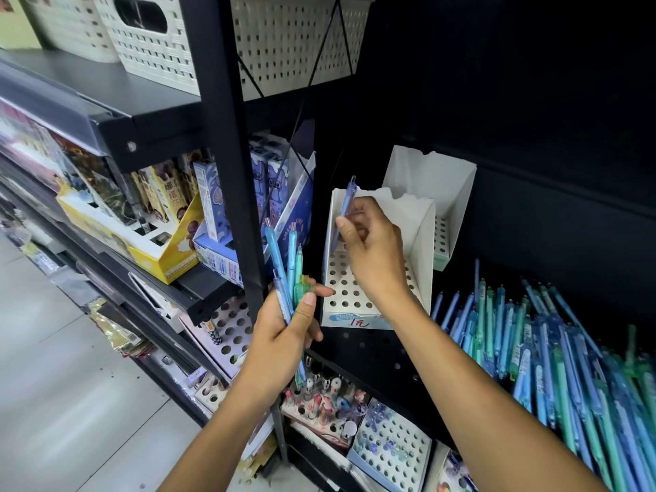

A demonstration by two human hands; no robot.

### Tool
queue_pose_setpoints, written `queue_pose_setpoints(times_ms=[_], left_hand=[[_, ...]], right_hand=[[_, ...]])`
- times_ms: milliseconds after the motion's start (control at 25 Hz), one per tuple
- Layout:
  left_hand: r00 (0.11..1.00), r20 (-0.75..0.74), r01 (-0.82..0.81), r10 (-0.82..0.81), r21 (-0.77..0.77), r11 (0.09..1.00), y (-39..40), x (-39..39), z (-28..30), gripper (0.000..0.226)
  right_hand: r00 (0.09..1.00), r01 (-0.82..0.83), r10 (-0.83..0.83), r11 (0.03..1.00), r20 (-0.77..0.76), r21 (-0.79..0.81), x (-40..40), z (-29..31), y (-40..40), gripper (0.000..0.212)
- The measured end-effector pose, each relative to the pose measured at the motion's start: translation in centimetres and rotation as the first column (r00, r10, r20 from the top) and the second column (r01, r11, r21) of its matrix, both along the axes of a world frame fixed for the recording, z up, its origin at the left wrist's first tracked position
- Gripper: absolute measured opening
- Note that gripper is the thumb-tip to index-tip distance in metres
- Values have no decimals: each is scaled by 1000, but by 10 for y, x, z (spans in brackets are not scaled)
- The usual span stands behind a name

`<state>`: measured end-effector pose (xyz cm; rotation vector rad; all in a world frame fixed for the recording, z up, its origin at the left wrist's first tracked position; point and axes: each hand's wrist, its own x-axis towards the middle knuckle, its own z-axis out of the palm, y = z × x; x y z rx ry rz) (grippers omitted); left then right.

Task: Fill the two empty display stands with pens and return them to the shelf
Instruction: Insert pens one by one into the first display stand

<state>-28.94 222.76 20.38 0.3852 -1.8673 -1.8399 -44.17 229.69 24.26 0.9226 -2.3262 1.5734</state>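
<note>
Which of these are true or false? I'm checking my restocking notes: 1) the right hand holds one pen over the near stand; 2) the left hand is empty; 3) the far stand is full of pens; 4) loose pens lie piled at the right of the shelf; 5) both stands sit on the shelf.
1) True: the right hand pinches a bluish pen over the near stand.
2) False: the left hand grips a bunch of pens.
3) False: the far stand shows only empty holes.
4) True: the pile lies there.
5) True: both stand on the shelf.
</note>
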Motion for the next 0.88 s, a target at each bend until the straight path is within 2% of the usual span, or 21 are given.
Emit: queue_pose_setpoints(times_ms=[360,560,760,880], left_hand=[[1000,8,8,-8,14,1000,-1,-2,2,19],[1000,6,7,-7,20,1000,-1,-4,0,21],[1000,-3,11,-11,15,1000,-2,-5,-1,21],[999,-21,26,-25,41,999,-2,-4,2,22]], right_hand=[[996,43,-40,998,-75,43,-2,2,1,12],[1000,5,-8,994,20,107,-8,-10,1,10],[994,105,-97,974,-47,201,-4,-16,-5,11],[991,127,-134,975,27,181,1,-11,-2,10]])
